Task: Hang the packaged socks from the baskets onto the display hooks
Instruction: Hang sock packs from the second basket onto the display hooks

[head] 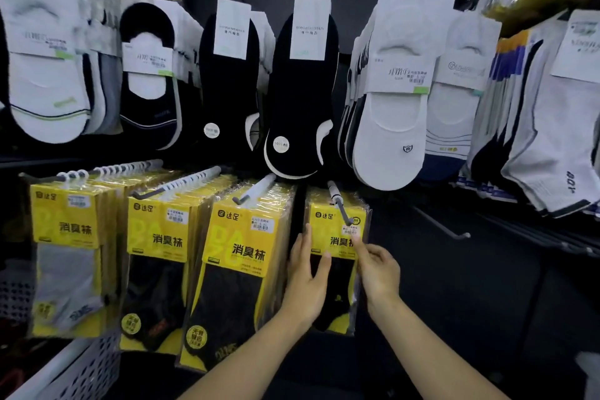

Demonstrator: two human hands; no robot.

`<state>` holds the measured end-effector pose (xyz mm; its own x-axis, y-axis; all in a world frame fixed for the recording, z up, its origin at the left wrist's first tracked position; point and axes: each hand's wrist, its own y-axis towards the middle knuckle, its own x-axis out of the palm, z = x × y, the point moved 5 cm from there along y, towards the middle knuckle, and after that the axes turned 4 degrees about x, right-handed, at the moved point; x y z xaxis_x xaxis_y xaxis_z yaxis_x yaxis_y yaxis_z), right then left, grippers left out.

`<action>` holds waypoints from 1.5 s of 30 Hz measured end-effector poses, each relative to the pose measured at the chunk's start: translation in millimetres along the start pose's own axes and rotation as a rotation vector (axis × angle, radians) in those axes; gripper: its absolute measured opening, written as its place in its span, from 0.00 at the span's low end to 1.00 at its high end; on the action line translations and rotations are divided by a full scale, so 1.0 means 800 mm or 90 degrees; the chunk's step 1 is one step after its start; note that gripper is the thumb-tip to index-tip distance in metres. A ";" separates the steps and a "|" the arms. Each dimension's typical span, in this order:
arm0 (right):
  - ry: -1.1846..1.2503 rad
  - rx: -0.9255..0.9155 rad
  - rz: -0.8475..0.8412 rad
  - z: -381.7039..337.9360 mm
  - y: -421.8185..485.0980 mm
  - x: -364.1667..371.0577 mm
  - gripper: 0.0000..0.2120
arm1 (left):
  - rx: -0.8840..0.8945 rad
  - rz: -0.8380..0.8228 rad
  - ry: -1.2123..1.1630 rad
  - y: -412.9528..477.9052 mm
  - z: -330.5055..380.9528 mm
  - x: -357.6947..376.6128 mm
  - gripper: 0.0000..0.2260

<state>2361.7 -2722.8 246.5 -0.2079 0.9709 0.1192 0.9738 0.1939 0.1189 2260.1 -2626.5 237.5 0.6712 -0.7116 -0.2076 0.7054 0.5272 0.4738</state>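
White and black socks on paper cards fill the upper row. They are stacked so tightly that only the front pair of each stack shows whole, and the stacks at both sides are cut off by the frame. Below them hang four stacks of yellow packs, where the rear ones are hidden behind the front ones and the small print is blurred. A white perforated basket sits at the lower left, cut off by the frame, and what it holds cannot be made out.

The rightmost pack hangs at the front of its stack, and both hands are on it. The left hand holds its left edge, with fingers straight up along the side and the thumb across the front. The right hand pinches its right edge between thumb and forefinger, with the other fingers curled. Hands and wrists hide much of the pack's lower half.

Its hook juts out in front of the yellow card, but the hang tab is hard to make out. A bare hook stands just to the right, dim against the dark wall.
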 end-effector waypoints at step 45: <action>-0.495 0.691 -0.528 0.481 -0.485 -0.159 0.39 | -0.762 -0.218 0.224 -0.616 -0.319 -0.182 0.43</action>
<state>2045.9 -2867.7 -194.2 -0.9339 0.3119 -0.1746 0.2867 0.3623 -0.8869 1873.1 -2664.2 -184.0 0.3118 -0.8288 -0.4646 0.4942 0.5591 -0.6657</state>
